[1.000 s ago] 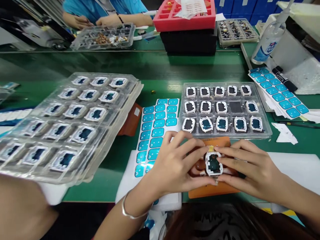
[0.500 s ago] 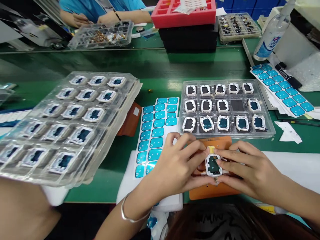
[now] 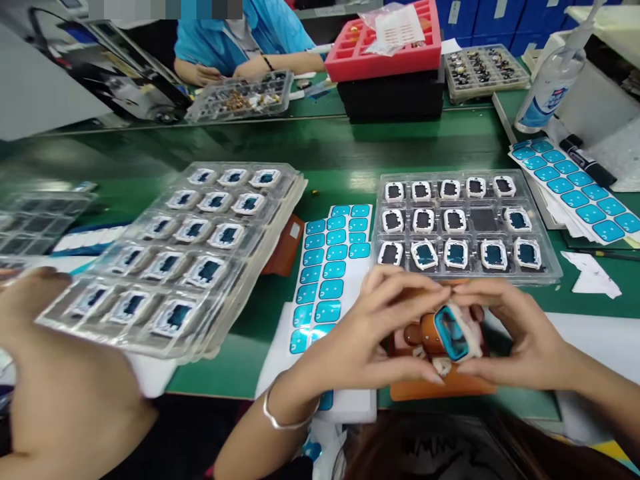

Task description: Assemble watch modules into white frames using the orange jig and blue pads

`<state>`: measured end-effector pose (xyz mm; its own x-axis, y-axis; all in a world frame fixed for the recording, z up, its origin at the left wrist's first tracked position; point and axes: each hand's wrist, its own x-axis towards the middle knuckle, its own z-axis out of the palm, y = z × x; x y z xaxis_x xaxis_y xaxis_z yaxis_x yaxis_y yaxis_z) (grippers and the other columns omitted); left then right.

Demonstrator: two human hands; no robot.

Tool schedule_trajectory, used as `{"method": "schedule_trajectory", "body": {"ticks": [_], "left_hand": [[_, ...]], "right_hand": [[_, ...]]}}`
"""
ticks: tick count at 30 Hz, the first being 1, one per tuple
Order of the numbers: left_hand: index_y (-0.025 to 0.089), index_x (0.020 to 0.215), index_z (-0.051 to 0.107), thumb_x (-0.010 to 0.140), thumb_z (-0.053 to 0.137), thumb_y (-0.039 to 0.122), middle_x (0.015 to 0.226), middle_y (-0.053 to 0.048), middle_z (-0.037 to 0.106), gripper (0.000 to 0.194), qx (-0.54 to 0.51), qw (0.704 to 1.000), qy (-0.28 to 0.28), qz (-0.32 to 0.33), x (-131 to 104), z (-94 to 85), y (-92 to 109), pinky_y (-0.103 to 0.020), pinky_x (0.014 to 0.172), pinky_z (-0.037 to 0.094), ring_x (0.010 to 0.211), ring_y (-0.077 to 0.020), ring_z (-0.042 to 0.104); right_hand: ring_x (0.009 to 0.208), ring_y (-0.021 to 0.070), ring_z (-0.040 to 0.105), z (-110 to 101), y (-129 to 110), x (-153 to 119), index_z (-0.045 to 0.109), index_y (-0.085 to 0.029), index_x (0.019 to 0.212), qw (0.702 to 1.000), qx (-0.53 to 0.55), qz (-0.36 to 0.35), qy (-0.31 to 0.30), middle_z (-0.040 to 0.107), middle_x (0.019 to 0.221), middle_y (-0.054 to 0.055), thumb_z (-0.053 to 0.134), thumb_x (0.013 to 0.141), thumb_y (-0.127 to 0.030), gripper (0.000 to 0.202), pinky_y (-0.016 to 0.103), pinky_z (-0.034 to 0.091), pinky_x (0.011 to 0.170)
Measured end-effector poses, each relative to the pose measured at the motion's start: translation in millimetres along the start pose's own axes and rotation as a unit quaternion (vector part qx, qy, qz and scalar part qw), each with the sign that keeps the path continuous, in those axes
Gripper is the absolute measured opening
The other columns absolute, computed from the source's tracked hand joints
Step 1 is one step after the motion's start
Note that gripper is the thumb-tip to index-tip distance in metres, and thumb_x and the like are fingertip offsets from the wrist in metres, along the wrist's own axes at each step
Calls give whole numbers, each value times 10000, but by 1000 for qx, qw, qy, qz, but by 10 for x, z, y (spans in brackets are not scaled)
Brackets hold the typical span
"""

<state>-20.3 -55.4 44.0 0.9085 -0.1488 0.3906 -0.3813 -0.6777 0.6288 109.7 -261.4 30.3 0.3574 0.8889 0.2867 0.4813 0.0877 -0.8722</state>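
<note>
Thumb and fingers of my right hand [image 3: 515,327] are closed on a small white plastic frame [image 3: 470,333], tilted up on its side. Its face toward the left has a blue rounded-square border [image 3: 453,333]. My left hand [image 3: 380,327] reaches in from the other side, thumb well apart from its fingers. Its fingertips come close to the frame's top edge; whether they touch it I cannot tell. Below both hands lies an orange fixture [image 3: 440,390] with an orange-brown block [image 3: 431,333] standing on it, partly hidden by the hands.
Behind my hands lies a clear tray [image 3: 553,270] of white frames. Blue sticker sheets [image 3: 333,270] lie to the left, beside stacked trays [image 3: 200,347]. A neighbour's arm [image 3: 75,387] is at far left. A bottle [image 3: 547,100] and red box [image 3: 390,57] stand farther back.
The white frame has come up off the orange fixture and turned on its side, showing its blue border. My left hand's thumb and fingers have spread apart. The view has shifted left.
</note>
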Motion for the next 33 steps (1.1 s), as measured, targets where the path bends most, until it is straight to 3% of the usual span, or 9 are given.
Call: {"method": "schedule_trajectory", "body": {"ticks": [2,5,9,13,16,19,23,29,33], "left_hand": [[314,1374,483,832,631,596,1210,-81,580,628,3,998,47,-29,-2,-73,-77,-451,970,424,1111,-245,497],[308,1286,549,858,676,480,1177,-69,608,479,19,993,103,-59,1,-137,-167,-442,945,440,1096,-236,541],[282,1218,581,875,686,392,1149,-60,637,375,45,993,95,-54,16,-117,-220,-409,934,461,1079,-218,578],[235,1171,610,912,617,426,1108,-79,671,322,164,975,110,-104,-31,-109,-395,-423,901,465,1038,-249,592],[174,1229,606,883,592,549,1182,-151,654,511,275,926,73,-247,-109,-165,-634,-503,898,450,1075,-346,553],[137,1286,576,870,576,594,1264,-169,618,618,280,893,10,-353,-160,-244,-843,-523,973,410,1157,-381,507],[152,1251,580,901,562,509,1322,-151,568,500,270,876,-14,-399,-137,-312,-993,-506,1064,341,1245,-362,449],[216,1092,619,772,711,498,1331,-116,498,437,247,843,2,-477,-49,-286,-1123,-527,1035,367,1276,-392,370],[216,1018,620,712,754,498,1311,-119,480,437,234,838,11,-493,-14,-279,-1206,-521,1022,391,1289,-396,365]], "right_hand": [[1001,216,694,-47,37,28,438,-292,1282,991,126,38,-10,670,1166,88,723,834,-355,535,302,584,762],[906,196,720,-102,53,78,453,-295,1224,961,263,78,-32,693,1123,76,662,868,-453,443,288,591,704],[828,188,731,-97,31,114,445,-271,1215,932,335,140,-14,680,1163,97,636,859,-421,431,328,597,738],[871,214,733,-87,35,113,410,-254,1255,934,320,158,-17,666,1181,131,555,874,-363,422,366,595,789],[892,204,727,-115,68,108,392,-264,1269,946,296,128,-23,671,1182,122,503,893,-332,398,352,598,788],[896,201,728,-161,119,114,417,-261,1242,940,314,130,-12,683,1177,109,529,875,-301,386,356,599,804],[911,220,726,-208,194,135,454,-258,1215,935,318,155,3,682,1198,107,584,850,-317,392,393,601,815],[893,222,724,-292,291,169,493,-255,1212,953,268,140,28,700,1135,84,626,848,-344,397,393,602,790],[871,215,721,-484,440,213,538,-255,1201,977,143,114,111,719,1033,50,672,824,-382,420,389,594,785]]}}
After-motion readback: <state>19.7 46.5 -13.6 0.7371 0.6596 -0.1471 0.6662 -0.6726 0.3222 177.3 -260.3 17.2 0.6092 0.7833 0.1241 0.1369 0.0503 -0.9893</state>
